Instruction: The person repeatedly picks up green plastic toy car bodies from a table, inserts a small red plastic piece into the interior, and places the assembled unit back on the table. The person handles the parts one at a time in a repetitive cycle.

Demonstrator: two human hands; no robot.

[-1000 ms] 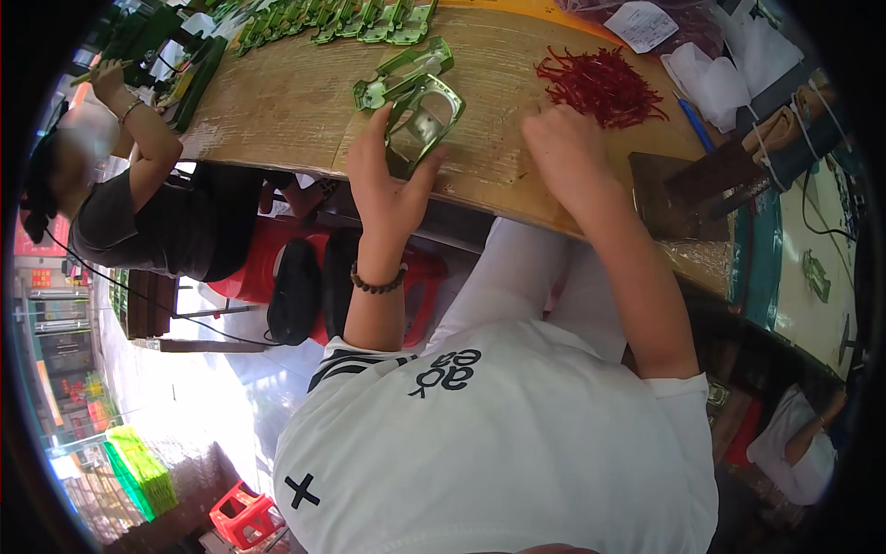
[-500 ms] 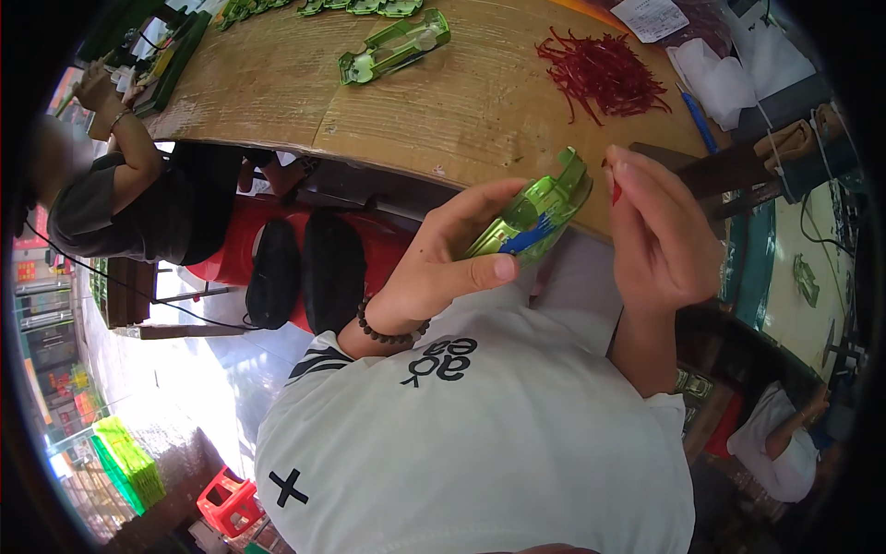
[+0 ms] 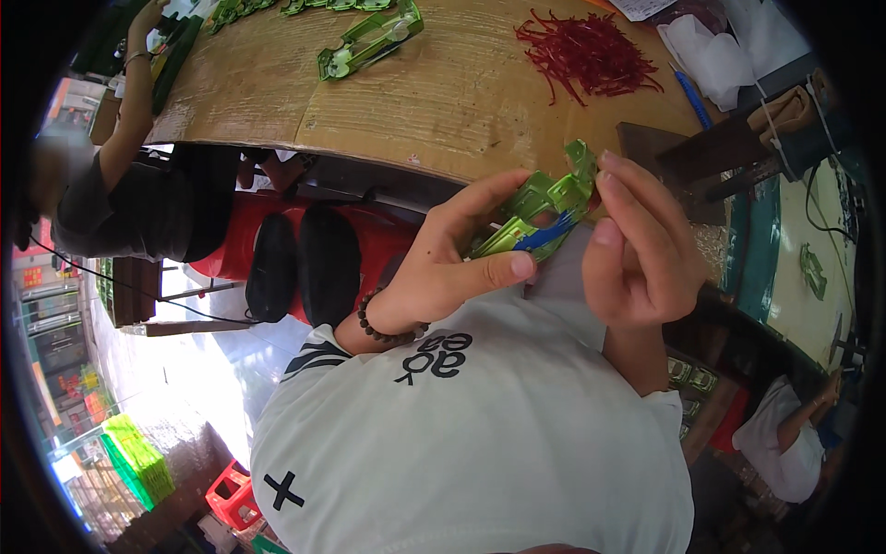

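Observation:
My left hand point(image 3: 452, 258) grips a green plastic part point(image 3: 544, 205) with a blue piece along its lower edge, held up close over my white shirt. My right hand point(image 3: 641, 245) has its fingertips on the part's upper right end, fingers curled around it. A beaded bracelet sits on my left wrist. On the wooden table point(image 3: 443, 102) behind, a second green plastic part point(image 3: 369, 42) lies at the far side, and a heap of thin red strands point(image 3: 586, 51) lies to the right of it.
Another person point(image 3: 120, 175) sits at the table's left end, one hand near more green parts at the far edge. White paper and a blue pen point(image 3: 688, 92) lie at the table's right. Red stools stand under the table. Green crates sit at the lower left.
A second ago both my hands were on the table at a green part. I have lifted it off the table toward my chest, and my right fingers have closed onto its end.

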